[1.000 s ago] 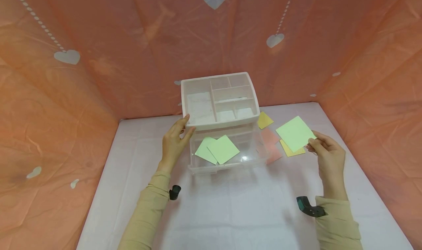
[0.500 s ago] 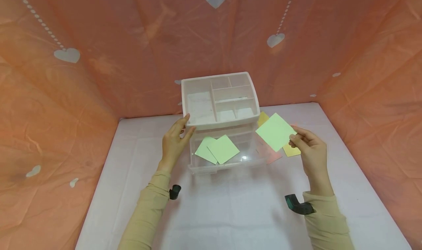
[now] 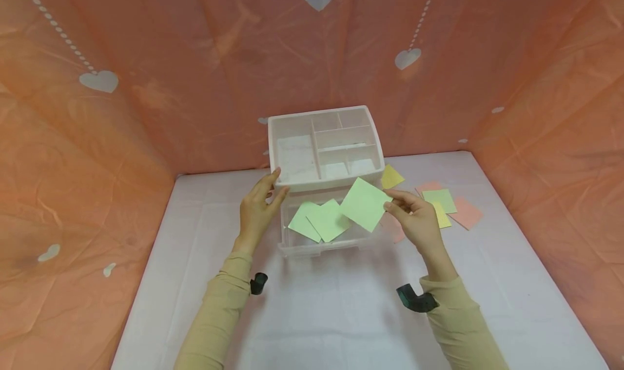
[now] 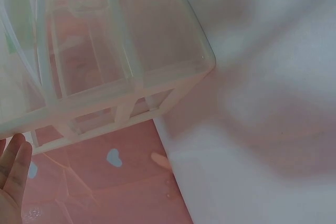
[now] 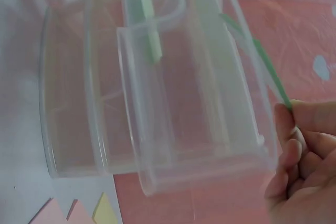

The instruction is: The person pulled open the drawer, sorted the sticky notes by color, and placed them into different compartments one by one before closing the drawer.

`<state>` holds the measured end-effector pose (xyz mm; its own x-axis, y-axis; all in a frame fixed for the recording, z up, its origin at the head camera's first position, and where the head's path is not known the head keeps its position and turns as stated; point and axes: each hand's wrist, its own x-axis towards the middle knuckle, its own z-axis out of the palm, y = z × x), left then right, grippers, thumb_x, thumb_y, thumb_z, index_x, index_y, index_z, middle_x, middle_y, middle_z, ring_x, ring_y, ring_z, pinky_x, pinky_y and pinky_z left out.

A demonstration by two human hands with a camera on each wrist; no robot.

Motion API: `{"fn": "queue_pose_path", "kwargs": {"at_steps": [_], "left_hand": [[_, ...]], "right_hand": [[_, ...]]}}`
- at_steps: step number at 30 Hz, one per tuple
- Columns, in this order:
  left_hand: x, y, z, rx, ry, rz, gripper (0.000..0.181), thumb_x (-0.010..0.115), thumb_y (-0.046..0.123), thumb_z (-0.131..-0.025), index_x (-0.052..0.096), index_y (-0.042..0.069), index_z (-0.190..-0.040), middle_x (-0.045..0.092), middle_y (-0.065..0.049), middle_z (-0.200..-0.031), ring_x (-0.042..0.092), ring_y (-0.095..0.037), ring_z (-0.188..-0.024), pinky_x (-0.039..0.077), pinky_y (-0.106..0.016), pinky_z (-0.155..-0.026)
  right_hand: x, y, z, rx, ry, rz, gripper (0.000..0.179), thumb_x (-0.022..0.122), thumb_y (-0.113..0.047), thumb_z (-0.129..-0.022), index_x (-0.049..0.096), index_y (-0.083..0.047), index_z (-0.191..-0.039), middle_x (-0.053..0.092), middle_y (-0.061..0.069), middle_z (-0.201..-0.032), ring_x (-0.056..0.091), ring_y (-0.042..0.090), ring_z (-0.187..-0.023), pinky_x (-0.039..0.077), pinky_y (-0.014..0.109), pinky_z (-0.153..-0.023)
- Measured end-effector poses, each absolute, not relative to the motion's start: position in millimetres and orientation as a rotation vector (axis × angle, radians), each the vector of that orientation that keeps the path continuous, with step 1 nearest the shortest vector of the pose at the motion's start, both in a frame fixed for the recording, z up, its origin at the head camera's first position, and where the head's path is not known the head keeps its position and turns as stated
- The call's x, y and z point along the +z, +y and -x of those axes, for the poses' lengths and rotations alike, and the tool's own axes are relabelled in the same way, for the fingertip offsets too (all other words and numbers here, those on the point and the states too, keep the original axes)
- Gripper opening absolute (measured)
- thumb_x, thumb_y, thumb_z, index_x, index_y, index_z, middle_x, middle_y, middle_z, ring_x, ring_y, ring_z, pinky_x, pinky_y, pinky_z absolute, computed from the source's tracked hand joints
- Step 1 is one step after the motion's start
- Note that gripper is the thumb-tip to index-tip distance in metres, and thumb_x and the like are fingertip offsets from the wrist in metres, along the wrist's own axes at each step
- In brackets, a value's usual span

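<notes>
A white drawer organizer [image 3: 327, 185] with a divided top tray stands at the back of the table. My left hand [image 3: 255, 213] grips the tray's front left corner, thumb in front and a finger over the rim. Below the tray, a clear drawer [image 3: 298, 250] is pulled out. Two overlapping pale green sticky notes [image 3: 327, 222] lie in its left part. My right hand [image 3: 418, 218] pinches another pale green sticky note [image 3: 364, 203] by its right corner, over the drawer's right part. From the right wrist view, the held sticky note [image 5: 270, 69] shows edge-on beyond the drawer wall.
Right of the organizer, a yellow note [image 3: 391, 177] lies on the white table [image 3: 331, 316]. Farther right is a loose group with a pink note [image 3: 467, 214], a green note [image 3: 440, 200] and a yellow note [image 3: 441, 216]. Orange curtains [image 3: 234, 61] with hearts close in the sides and back.
My right hand has carried the green sticky note leftward from above the loose notes to over the open drawer. The left hand keeps its place on the organizer.
</notes>
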<state>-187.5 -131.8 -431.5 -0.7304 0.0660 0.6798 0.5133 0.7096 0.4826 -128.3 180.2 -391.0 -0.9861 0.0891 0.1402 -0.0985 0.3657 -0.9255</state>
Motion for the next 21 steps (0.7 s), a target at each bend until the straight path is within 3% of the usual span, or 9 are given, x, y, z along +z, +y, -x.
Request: {"fn": "queue_pose_path", "kwargs": {"at_steps": [8,11,14,16,21], "left_hand": [[-432,-132,188,-0.895,-2.258,0.435,0.045,0.071,0.019,-0.082,0.059,0.009,-0.124,0.067,-0.013,-0.105,0.066,-0.026,-0.082,0.062,-0.036,-0.068],[-432,-132,189,-0.898,-2.259,0.439,0.045,0.071,0.019,-0.082,0.059,0.009,-0.125,0.067,-0.013,-0.106,0.066,-0.026,-0.082,0.062,-0.036,-0.069],[-432,-132,189,-0.901,-2.257,0.441,0.045,0.071,0.018,-0.082,0.059,0.008,-0.124,0.067,-0.014,-0.106,0.066,-0.026,-0.082,0.062,-0.036,-0.068],[-433,-132,189,-0.901,-2.254,0.44,0.046,0.072,0.017,-0.082,0.059,0.008,-0.124,0.067,-0.014,-0.103,0.066,-0.026,-0.081,0.062,-0.037,-0.067],[-434,-132,189,-0.903,-2.257,0.444,0.046,0.072,0.018,-0.082,0.058,0.009,-0.125,0.067,-0.014,-0.103,0.066,-0.026,-0.081,0.062,-0.038,-0.067]], "right_hand": [[-398,162,138,1.3,-2.575,-0.242,0.024,0.069,-0.007,-0.082,0.07,-0.004,-0.106,0.066,0.009,-0.079,0.051,0.011,-0.071,0.044,0.018,-0.059],[-399,156,141,1.195,-2.601,-0.31,0.023,0.07,-0.007,-0.081,0.071,-0.005,-0.104,0.067,0.008,-0.076,0.054,0.014,-0.067,0.04,0.024,-0.067],[-399,152,143,1.148,-2.642,-0.326,0.024,0.069,-0.009,-0.081,0.071,-0.006,-0.105,0.068,0.006,-0.076,0.054,0.016,-0.067,0.031,0.038,-0.081],[-399,150,143,1.136,-2.664,-0.318,0.024,0.069,-0.011,-0.082,0.07,-0.006,-0.105,0.068,0.006,-0.076,0.053,0.017,-0.067,0.026,0.043,-0.081],[-399,148,143,1.04,-2.714,-0.259,0.032,0.068,-0.013,-0.082,0.064,-0.006,-0.113,0.069,0.007,-0.078,0.053,0.019,-0.069,0.027,0.049,-0.085]]}}
